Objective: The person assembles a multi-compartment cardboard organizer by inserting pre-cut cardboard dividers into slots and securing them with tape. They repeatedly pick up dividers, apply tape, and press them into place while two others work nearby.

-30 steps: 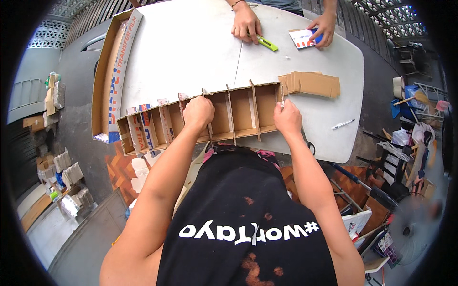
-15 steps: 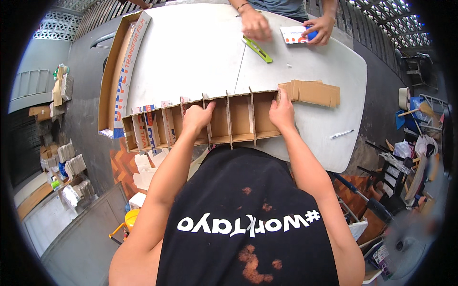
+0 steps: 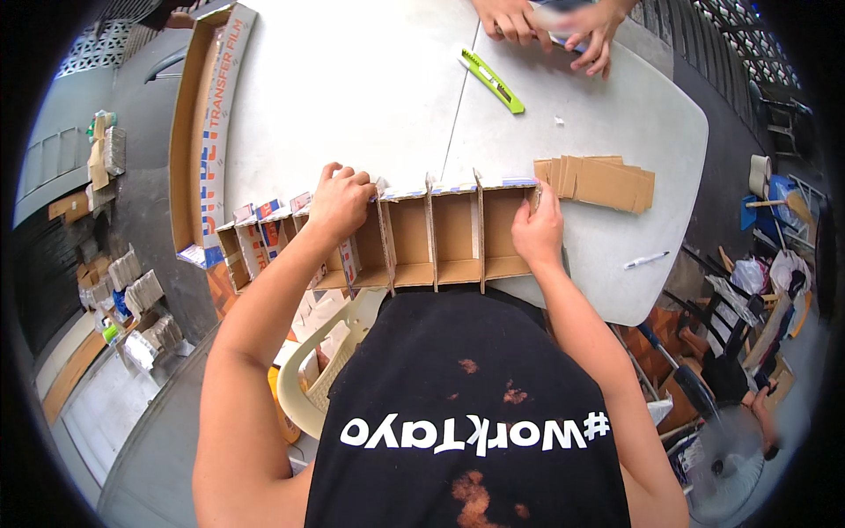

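Observation:
A long cardboard box (image 3: 458,231) with upright dividers lies along the near edge of the white table, its open compartments facing me. My left hand (image 3: 341,207) bends over its far long edge, left of the middle, fingers curled on the rim. At the right end, my right hand (image 3: 539,231) grips the end wall, with the thumb inside the last compartment. Printed tape or film shows along the far edge and on several dividers toward the left. My left forearm hides part of the left compartments.
On the white table (image 3: 370,97) are a green utility knife (image 3: 493,82), stacked cardboard pieces (image 3: 607,183) and a pen (image 3: 647,260). A long printed box (image 3: 211,132) stands at left. Across the table, another person's hands (image 3: 590,35) handle a blurred object. A cream chair (image 3: 326,361) is below.
My left hand has shifted from within the compartments to the far rim. The box has tipped slightly, showing more of its far edge. The other person's hands have come together farther back.

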`<state>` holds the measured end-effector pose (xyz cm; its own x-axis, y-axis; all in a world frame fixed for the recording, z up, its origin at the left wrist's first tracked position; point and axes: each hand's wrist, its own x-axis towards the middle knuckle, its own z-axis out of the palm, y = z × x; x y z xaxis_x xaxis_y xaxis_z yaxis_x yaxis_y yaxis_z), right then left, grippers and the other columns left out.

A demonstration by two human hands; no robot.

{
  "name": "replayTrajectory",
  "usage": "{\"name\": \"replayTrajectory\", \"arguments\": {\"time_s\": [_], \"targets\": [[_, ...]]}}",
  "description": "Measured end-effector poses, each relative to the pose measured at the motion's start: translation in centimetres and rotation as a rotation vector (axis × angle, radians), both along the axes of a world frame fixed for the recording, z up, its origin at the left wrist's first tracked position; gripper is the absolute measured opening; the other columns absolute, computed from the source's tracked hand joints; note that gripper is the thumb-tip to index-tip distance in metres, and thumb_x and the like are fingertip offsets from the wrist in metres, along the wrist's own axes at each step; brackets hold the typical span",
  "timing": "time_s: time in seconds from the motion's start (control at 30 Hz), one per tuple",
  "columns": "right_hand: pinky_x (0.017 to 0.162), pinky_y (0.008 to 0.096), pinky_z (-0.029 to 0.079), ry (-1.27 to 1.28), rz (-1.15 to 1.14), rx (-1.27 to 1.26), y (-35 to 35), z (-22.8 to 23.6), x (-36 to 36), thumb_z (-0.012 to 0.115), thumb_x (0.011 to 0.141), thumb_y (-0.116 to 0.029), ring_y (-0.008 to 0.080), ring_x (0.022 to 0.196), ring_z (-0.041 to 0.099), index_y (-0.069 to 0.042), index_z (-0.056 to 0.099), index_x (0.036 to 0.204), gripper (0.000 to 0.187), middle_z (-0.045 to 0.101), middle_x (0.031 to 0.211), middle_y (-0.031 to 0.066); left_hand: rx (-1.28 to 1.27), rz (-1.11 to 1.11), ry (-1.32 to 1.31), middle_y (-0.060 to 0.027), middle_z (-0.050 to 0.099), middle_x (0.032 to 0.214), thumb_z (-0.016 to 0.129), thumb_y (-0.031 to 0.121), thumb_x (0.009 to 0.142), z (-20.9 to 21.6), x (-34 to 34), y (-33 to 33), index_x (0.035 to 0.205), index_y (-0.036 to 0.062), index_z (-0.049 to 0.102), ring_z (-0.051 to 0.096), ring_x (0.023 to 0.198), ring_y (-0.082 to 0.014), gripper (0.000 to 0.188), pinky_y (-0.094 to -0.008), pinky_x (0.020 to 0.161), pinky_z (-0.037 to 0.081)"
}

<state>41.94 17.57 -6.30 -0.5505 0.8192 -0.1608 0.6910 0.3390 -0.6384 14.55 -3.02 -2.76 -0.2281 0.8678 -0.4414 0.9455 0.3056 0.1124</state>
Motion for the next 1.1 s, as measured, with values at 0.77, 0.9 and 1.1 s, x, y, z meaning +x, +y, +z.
{"name": "replayTrajectory", "arguments": {"time_s": [0.77, 0.9, 1.1], "targets": [[0.098, 0.0496, 0.047, -0.046, -0.060, -0.030, -0.3, 0.4, -0.3, 0.056, 0.088, -0.010, 0.0451, 0.114, 0.057, 0.000, 0.049, 0.129, 0.043, 0.058, 0.124, 0.0265, 0.038, 0.041, -0.155, -0.0111, 0.062, 0.134, 0.063, -0.009, 0.065, -0.3, -0.1, 0.5, 0.128, 0.0157, 0.060, 0.055, 0.130, -0.0266, 0.068, -0.0435, 0.119, 0.033], [0.097, 0.0437, 0.050, 0.056, -0.083, -0.069, -0.2, 1.2, 1.3, 0.065, 0.089, -0.017, 0.0364, 0.116, 0.060, -0.001, 0.051, 0.134, 0.050, 0.061, 0.126, 0.0226, -0.021, -0.005, -0.211, -0.0141, 0.061, 0.136, 0.065, -0.006, 0.068, 0.2, -1.0, 1.3, 0.131, 0.0156, 0.058, 0.050, 0.134, -0.0293, 0.067, -0.0449, 0.120, 0.031], [0.088, 0.0296, 0.053, 0.303, -0.393, -0.125, -0.8, 10.8, 19.3, 0.065, 0.099, -0.018, 0.0148, 0.098, 0.067, 0.002, 0.066, 0.118, 0.028, 0.071, 0.105, 0.0082, -0.019, 0.062, -0.157, -0.0149, 0.044, 0.153, 0.073, 0.010, 0.075, 1.9, -0.7, 0.4, 0.148, 0.0158, 0.044, 0.037, 0.144, -0.0317, 0.079, -0.0541, 0.120, 0.023]]}}
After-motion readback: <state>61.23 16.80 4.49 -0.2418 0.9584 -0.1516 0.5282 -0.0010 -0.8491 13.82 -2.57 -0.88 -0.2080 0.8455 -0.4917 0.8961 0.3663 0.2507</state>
